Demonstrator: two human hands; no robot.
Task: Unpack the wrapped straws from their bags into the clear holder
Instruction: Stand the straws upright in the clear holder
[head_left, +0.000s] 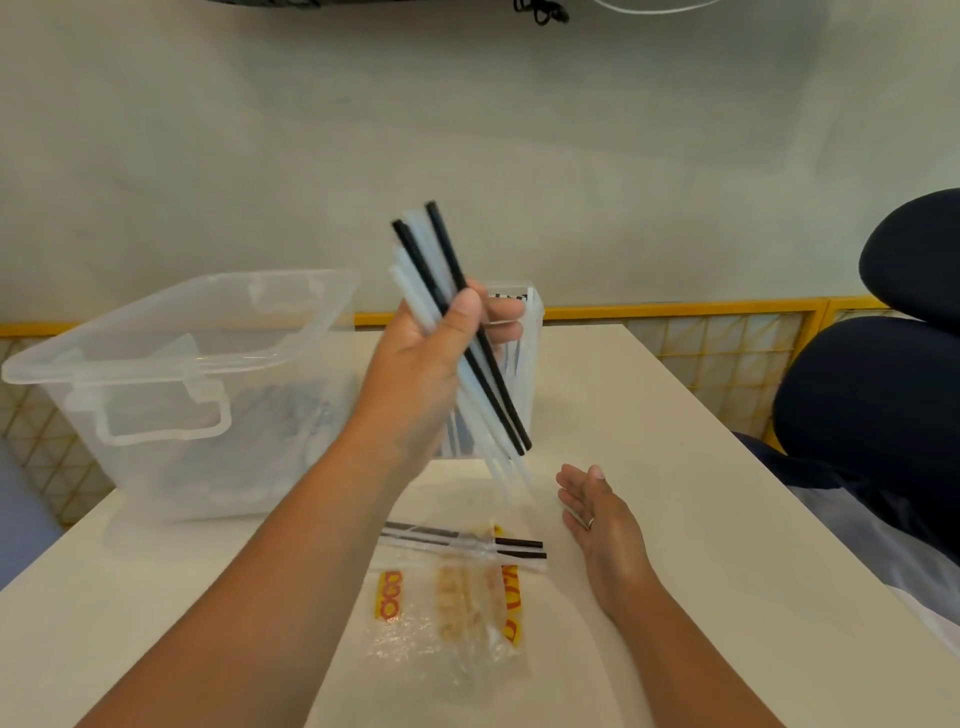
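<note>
Left grip (431, 364) is up off the table (675, 467), fingers and thumb wrapped around a bundle of straws (415, 254), a couple black and the rest whitish, tilted with the top ends leaning left. The clear holder (531, 338) sits right behind that bundle. Right grip (597, 509) is loose with fingers straight, holding nothing, resting on the table. The crinkly bag (447, 613) lies near me with two black straws (519, 544) poking out. Big clear storage bin (171, 364) is on the left, dark office chair (883, 405) on the right.
</note>
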